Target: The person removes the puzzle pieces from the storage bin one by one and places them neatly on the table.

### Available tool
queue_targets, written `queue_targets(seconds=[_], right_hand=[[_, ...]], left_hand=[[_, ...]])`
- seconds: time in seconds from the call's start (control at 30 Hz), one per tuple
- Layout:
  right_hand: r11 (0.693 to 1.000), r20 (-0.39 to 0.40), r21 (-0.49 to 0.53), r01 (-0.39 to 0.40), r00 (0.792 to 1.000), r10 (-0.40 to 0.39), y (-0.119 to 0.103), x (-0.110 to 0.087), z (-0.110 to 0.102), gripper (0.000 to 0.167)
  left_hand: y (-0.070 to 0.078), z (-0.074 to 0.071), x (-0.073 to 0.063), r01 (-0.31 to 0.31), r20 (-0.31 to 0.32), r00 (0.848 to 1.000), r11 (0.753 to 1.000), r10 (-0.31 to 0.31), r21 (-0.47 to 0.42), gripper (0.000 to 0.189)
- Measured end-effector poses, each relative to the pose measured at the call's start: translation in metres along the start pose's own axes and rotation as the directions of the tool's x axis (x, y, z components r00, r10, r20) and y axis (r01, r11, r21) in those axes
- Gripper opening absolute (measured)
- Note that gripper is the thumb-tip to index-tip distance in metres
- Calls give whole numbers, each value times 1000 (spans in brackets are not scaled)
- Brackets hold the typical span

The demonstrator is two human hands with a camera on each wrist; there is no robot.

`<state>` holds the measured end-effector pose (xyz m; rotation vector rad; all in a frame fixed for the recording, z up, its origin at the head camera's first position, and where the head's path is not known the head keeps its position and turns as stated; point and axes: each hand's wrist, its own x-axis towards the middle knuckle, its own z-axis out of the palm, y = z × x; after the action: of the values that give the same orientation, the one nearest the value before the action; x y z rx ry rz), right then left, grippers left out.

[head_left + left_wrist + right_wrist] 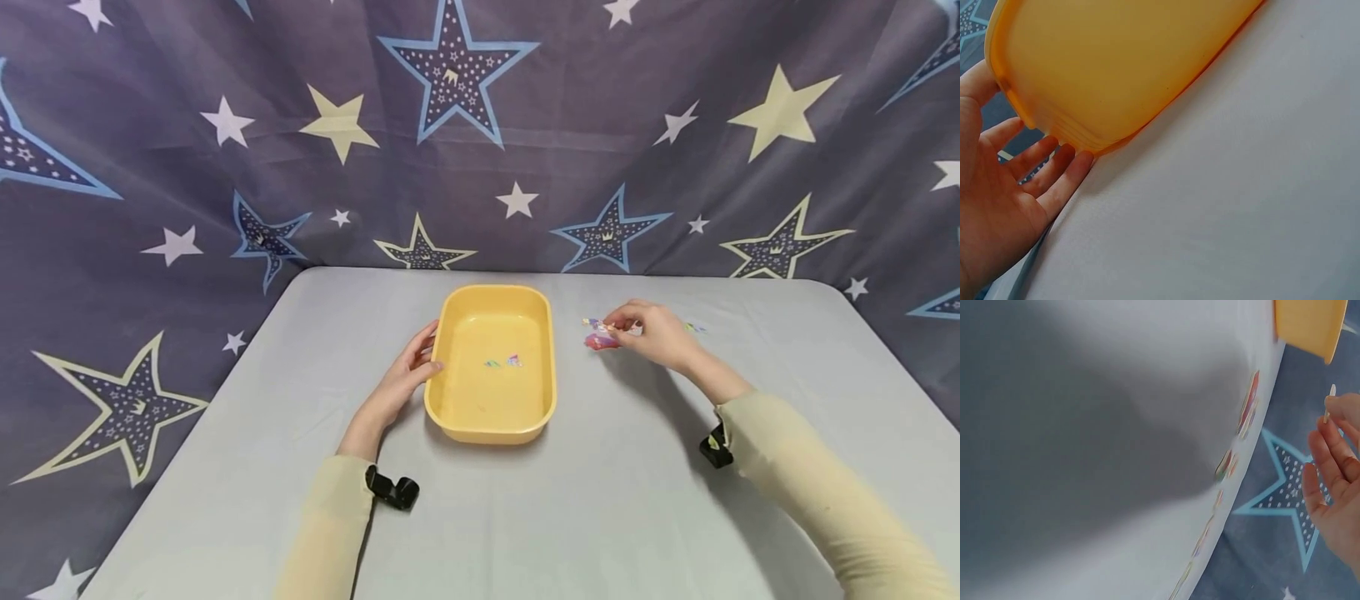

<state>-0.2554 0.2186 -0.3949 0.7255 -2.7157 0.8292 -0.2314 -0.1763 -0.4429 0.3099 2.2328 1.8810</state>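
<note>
A yellow plastic tub [491,435] stands on the table. My left hand [397,383] holds its left side, thumb over the rim and fingers against the outer wall, as the left wrist view also shows. Two small colourful flat pieces, one green [492,363] and one pink and blue [513,361], lie on the tub's floor. To the right of the tub, my right hand [652,332] pinches a small thin flat piece [1333,390] between thumb and fingertips, seen edge-on and raised above the table. Beneath that hand lies a reddish-pink flat piece [600,342].
More flat colourful cutouts, such as a green one [693,327], lie in a row toward the back right, partly hidden by the right hand. The table [555,517] has a light grey cover. A dark star-patterned curtain [465,192] hangs along its far edge.
</note>
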Motion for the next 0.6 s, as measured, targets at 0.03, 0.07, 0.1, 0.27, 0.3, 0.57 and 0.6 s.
queue_targets(seconds=[0.03, 0.07, 0.1, 0.27, 0.3, 0.57, 0.6], right_hand=[[1000, 0, 0, -2, 1000, 2, 2, -1, -1, 18], [1000, -2, -2, -5, 1000, 5, 5, -2, -2, 18], [1000, -6, -5, -7, 1000, 7, 7, -4, -3, 18], [999, -15, -30, -18, 1000, 18, 18, -12, -11, 18], [999, -15, -36, -20, 1000, 19, 20, -13, -12, 18], [993, -5, -111, -31, 1000, 31, 31, -22, -19, 15], [993, 0, -117, -35, 999, 35, 32, -23, -19, 15]], left_hand=[[1, 0, -1, -3, 5, 1000, 1000, 3, -5, 64], [3, -1, -2, -1, 6, 1000, 1000, 1, -9, 64], [6, 0, -4, -3, 13, 1000, 1000, 3, -9, 66], [21, 3, -11, 2, 26, 1000, 1000, -2, -10, 68], [24, 3, -12, 2, 28, 1000, 1000, -2, -7, 68], [26, 4, -13, 1, 30, 1000, 1000, -1, -13, 67], [26, 3, -13, 2, 30, 1000, 1000, -1, -13, 67]])
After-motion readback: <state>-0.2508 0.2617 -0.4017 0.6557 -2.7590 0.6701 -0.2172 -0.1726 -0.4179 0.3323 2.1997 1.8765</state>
